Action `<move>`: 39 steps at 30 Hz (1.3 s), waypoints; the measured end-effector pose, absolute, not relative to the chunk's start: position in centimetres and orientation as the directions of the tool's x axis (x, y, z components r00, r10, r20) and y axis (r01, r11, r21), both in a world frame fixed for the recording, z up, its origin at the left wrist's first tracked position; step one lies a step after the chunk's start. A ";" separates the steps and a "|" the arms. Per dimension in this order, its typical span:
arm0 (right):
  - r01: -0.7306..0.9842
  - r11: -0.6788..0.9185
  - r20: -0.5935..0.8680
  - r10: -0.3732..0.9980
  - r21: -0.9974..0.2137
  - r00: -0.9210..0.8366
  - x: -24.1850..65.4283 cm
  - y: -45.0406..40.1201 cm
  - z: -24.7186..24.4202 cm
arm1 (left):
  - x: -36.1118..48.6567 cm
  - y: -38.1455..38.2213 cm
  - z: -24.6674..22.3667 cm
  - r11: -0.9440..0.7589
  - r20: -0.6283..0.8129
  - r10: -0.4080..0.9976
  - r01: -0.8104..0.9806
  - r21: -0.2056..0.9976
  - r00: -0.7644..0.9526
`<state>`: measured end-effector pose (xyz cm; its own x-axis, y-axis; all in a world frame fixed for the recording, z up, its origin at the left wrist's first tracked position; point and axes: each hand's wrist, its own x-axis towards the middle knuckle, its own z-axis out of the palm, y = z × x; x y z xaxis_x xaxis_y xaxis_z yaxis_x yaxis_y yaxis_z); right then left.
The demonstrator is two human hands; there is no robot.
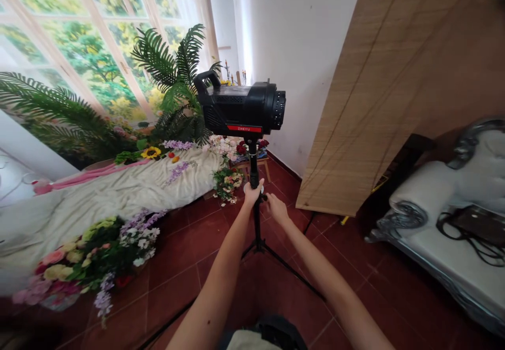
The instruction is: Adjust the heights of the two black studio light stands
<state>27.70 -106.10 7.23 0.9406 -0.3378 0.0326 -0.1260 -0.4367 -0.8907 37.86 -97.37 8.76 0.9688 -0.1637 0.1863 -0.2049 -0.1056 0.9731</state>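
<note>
A black studio light (pixel 236 105) with a red label reading ZHEYU sits atop a black light stand (pixel 257 229). Its handle points left and its round front faces right. My left hand (pixel 252 192) is closed around the stand's pole below the light. Just to the right of the pole, my right hand (pixel 276 208) has its fingers pinched on a dark knob (pixel 264 197) at the stand's side. The legs of the stand spread out on the red tiled floor.
A draped white cloth (pixel 189 176) with flowers lies at left, before palm fronds (pixel 158 55) and a window-scene backdrop (pixel 74 40). Bouquets (pixel 74 258) rest on the floor. At right are a bamboo blind (pixel 355 108) and a silver-trimmed sofa (pixel 430 192) holding a cabled dark box (pixel 473 226).
</note>
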 end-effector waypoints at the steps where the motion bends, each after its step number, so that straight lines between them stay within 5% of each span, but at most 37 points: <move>1: -0.122 -0.611 0.100 -0.316 -0.782 0.943 27.4 -106.3 7.1 | 37.9 -97.3 8.7 -0.102 0.191 -0.162 -0.209 0.973 0.968; 3: -0.138 -0.753 0.138 -0.291 -0.643 0.947 27.1 -106.7 6.8 | 38.0 -97.3 8.5 -0.089 0.197 -0.156 -0.212 0.973 0.968; 6: -0.158 -0.712 0.127 -0.329 -0.684 0.936 27.3 -106.8 6.2 | 38.1 -97.3 8.3 -0.070 0.196 -0.159 -0.209 0.975 0.968; 11: -0.202 -0.172 -0.112 -0.426 -0.964 0.898 28.5 -106.2 6.1 | 38.0 -97.3 8.5 -0.075 0.184 -0.163 -0.198 0.977 0.969; 14: -0.312 0.148 -0.343 -0.312 -0.939 0.886 28.7 -105.8 6.7 | 37.8 -97.1 8.6 -0.067 0.187 -0.164 -0.201 0.977 0.968; 21: -0.216 0.250 -0.298 -0.360 -0.944 0.884 28.4 -106.1 8.0 | 37.0 -96.8 9.2 0.006 0.137 -0.150 -0.137 0.991 0.979; 25: -0.321 0.315 -0.409 -0.272 -0.893 0.871 28.1 -106.2 8.8 | 36.6 -96.7 9.4 0.066 0.110 -0.141 -0.102 0.993 0.984; 29: -0.275 0.190 -0.323 -0.314 -0.943 0.893 28.1 -106.1 9.0 | 36.8 -96.6 9.0 0.041 0.157 -0.136 -0.153 0.987 0.978; 36: 0.125 -0.214 0.202 -0.393 -0.969 0.897 28.9 -106.8 9.5 | 37.4 -96.7 8.0 0.073 0.169 -0.149 -0.159 0.985 0.974; 39: 0.201 -0.294 0.310 -0.398 -0.935 0.863 29.9 -106.7 10.2 | 37.7 -97.0 7.5 0.140 0.183 -0.148 -0.163 0.977 0.972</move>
